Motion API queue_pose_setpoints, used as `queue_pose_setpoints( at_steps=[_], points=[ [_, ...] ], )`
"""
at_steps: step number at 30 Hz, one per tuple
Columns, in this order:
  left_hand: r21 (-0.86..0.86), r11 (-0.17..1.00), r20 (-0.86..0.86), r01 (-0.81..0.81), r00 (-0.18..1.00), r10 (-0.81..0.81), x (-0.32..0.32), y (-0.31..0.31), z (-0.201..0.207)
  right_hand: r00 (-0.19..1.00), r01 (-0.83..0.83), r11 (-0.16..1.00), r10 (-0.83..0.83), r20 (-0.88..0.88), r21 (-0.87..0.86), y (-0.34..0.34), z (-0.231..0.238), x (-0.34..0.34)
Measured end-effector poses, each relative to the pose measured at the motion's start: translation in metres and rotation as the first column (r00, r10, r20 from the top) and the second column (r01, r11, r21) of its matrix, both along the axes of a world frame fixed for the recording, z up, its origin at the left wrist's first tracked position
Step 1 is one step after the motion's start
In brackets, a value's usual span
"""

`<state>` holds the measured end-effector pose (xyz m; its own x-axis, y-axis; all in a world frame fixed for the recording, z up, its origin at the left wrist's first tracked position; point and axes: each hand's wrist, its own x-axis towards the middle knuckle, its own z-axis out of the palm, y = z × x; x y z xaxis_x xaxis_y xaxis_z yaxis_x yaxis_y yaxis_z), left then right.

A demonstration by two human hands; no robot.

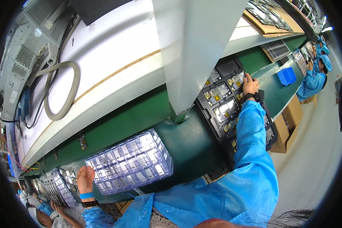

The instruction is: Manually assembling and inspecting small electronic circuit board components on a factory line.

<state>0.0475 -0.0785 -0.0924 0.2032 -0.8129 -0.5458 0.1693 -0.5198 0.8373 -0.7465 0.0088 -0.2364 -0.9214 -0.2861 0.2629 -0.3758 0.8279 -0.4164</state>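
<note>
At the left end of a stack of clear plastic blister trays [125, 163] is my left hand [85, 178], its bent fingers a little apart at the tray's edge. Small silvery parts fill the tray's rows of pockets. Off to the right, my right hand [250, 84] reaches to the far side of a black tray [212, 123], fingers drawn together at one of its pockets. Whatever lies between those fingers is hidden. Phone circuit assemblies [217, 95] with yellow round pieces sit in the black tray's pockets.
A grey upright post [190, 49] and a white shelf [114, 76] stand beyond the green bench [186, 138]. To the right are a blue bin [286, 76], a cardboard box [287, 127] and a co-worker [313, 81]. Another person [45, 216] sits at far left.
</note>
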Motion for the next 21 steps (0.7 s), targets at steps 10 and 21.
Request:
queue_pose_setpoints(
  at_steps=[10, 21],
  points=[
    [0.071, 0.988, -0.037, -0.140, 0.989, 0.143, 0.044, -0.011, -0.029, 0.959, 0.105, 0.970, -0.040, -0.280, 0.220, -0.017, 0.007, 0.032],
    [-0.088, 0.986, -0.106, -0.140, 0.986, 0.131, 0.102, -0.046, -0.039, 0.890, -0.418, 0.905, 0.425, -0.167, 0.078, -0.009, 0.039, 0.074]
  ],
)
